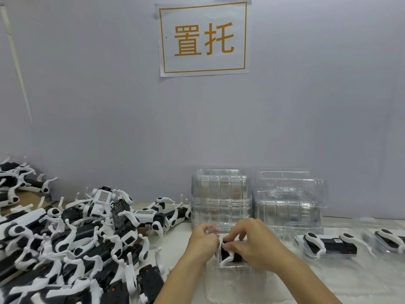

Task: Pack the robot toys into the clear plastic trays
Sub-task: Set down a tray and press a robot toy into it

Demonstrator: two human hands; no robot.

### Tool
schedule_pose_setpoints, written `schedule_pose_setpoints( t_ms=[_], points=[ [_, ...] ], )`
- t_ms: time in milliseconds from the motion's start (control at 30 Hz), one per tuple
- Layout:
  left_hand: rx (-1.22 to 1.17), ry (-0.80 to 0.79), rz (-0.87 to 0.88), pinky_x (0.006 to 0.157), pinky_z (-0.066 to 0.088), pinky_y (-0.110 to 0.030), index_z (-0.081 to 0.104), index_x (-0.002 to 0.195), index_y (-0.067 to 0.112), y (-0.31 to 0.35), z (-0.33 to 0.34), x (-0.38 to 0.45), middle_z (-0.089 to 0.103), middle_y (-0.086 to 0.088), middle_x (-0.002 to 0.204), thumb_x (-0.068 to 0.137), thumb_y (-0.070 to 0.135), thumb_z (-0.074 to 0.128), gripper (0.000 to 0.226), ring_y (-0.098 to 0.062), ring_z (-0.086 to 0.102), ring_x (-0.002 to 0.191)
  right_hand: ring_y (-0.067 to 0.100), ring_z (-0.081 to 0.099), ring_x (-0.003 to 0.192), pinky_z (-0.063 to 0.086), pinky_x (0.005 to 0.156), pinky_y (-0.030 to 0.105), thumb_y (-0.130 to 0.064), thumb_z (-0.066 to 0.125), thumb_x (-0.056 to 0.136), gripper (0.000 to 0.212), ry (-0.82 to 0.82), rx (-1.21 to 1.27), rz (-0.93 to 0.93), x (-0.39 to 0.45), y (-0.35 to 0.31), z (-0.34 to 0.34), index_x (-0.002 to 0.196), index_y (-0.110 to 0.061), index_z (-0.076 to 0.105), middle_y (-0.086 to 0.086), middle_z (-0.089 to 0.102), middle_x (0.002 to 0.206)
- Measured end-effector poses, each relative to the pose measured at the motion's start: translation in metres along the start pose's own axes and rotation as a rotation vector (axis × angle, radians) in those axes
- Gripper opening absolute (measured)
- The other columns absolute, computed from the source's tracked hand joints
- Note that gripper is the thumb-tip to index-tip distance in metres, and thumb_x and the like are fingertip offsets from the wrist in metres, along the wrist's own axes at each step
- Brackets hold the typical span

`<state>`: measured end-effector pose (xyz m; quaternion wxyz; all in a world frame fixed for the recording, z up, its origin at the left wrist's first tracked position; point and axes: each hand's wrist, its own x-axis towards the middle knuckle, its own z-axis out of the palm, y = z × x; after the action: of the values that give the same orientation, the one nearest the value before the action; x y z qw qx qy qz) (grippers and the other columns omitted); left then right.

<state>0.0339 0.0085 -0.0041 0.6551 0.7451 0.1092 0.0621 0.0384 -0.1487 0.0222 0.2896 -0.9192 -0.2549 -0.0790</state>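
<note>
A black and white robot toy [230, 255] sits in a clear plastic tray [236, 273] in front of me. My right hand [252, 242] lies over the toy with curled fingers gripping its top and a white leg. My left hand [203, 240] is at the toy's left end, fingers curled on the tray's rim and the toy; most of the toy is hidden by both hands. A big heap of robot toys [76, 244] fills the table's left side.
Two tall stacks of clear trays [221, 198] [289, 205] stand at the back by the grey wall. Packed trays with toys [328, 244] [390, 240] lie on the right. A paper sign [203, 38] hangs on the wall.
</note>
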Motion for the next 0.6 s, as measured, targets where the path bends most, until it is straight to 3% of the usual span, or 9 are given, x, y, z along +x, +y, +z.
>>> schedule_pose_setpoints(
  t_ms=[200,333,533,600],
  points=[
    [-0.003,-0.014,-0.004,0.077,0.048,-0.026,0.061,0.097,0.022,-0.004,-0.002,0.004,0.062,0.004,0.103,0.077,-0.013,0.049,0.041,-0.007,0.057,0.098,0.003,0.062,0.088,0.054,0.075,0.024,-0.039,0.071,0.089,0.008,-0.086,0.030,-0.008,0.001,0.000,-0.011,0.092,-0.045,0.077,-0.019,0.070,0.092],
    [-0.010,-0.010,-0.006,0.078,0.050,-0.025,0.063,0.096,0.018,-0.006,-0.002,0.006,0.065,-0.002,0.107,0.077,-0.014,0.047,0.041,-0.012,0.060,0.102,0.001,0.057,0.093,0.048,0.081,0.020,-0.032,0.069,0.092,0.012,-0.081,-0.028,0.064,-0.002,0.014,-0.031,0.101,-0.036,0.076,-0.021,0.066,0.098],
    [-0.021,-0.025,-0.010,0.069,0.044,-0.020,0.061,0.097,0.020,-0.006,-0.001,0.005,0.063,0.002,0.107,0.079,-0.013,0.047,0.040,-0.010,0.059,0.102,-0.001,0.062,0.086,0.044,0.063,0.012,-0.035,0.079,0.083,0.007,-0.080,0.001,0.177,-0.010,0.031,-0.057,0.082,-0.040,0.073,-0.019,0.069,0.087],
    [-0.019,-0.022,-0.006,0.069,0.044,-0.020,0.061,0.097,0.020,-0.006,-0.001,0.005,0.063,0.002,0.106,0.078,-0.012,0.047,0.040,-0.009,0.059,0.102,0.000,0.061,0.090,0.046,0.068,0.014,-0.033,0.081,0.081,0.009,-0.103,-0.010,0.190,-0.011,0.031,-0.058,0.085,-0.039,0.075,-0.018,0.070,0.092]
  ],
)
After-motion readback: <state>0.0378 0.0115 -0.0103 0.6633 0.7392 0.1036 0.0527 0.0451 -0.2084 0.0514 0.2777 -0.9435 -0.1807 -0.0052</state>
